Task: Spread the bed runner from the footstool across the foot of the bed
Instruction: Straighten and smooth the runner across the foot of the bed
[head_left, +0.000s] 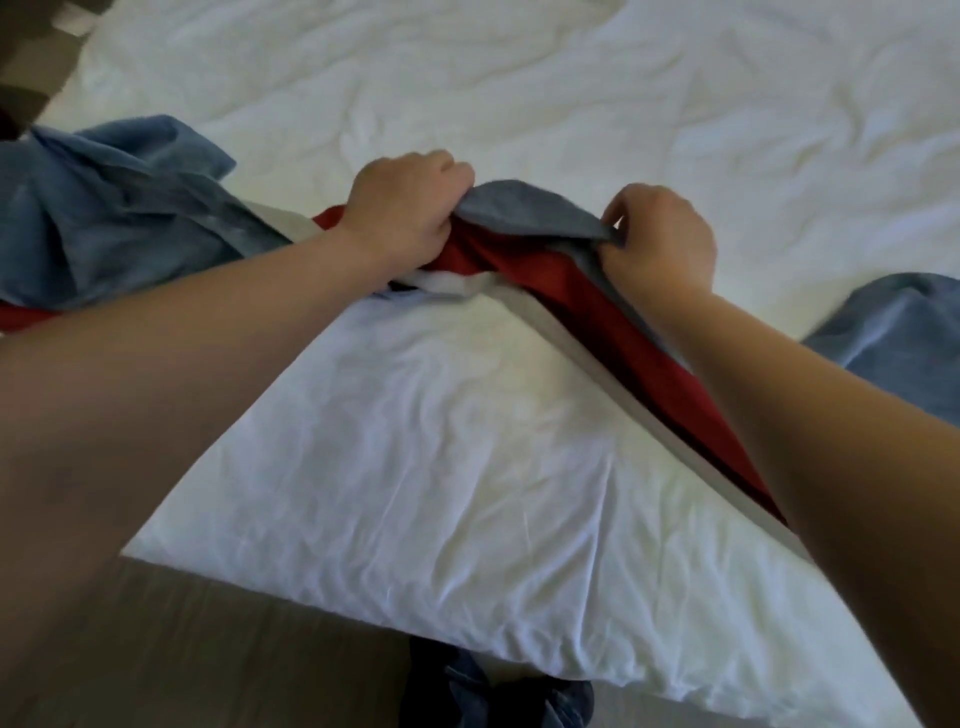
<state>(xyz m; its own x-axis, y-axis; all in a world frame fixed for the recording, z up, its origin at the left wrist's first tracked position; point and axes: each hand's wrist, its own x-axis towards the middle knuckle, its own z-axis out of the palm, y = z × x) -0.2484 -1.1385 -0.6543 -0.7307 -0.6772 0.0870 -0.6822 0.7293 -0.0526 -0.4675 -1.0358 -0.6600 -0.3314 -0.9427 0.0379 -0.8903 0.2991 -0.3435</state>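
Observation:
The bed runner (587, 291), blue-grey on one face with a red band and a pale grey edge, lies bunched across the white bed (467, 441). My left hand (400, 208) grips a gathered fold of it near the middle. My right hand (660, 239) pinches the blue-grey edge a short way to the right. Between my two hands the cloth is lifted into a small flap. A crumpled blue heap of the runner lies at the left, and another blue part shows at the right edge. The footstool is out of sight.
The white duvet is wrinkled and stretches far back. Its near corner ends over a brown wooden floor (218, 649). Dark shoes or feet (498, 691) show at the bottom below the bed's edge.

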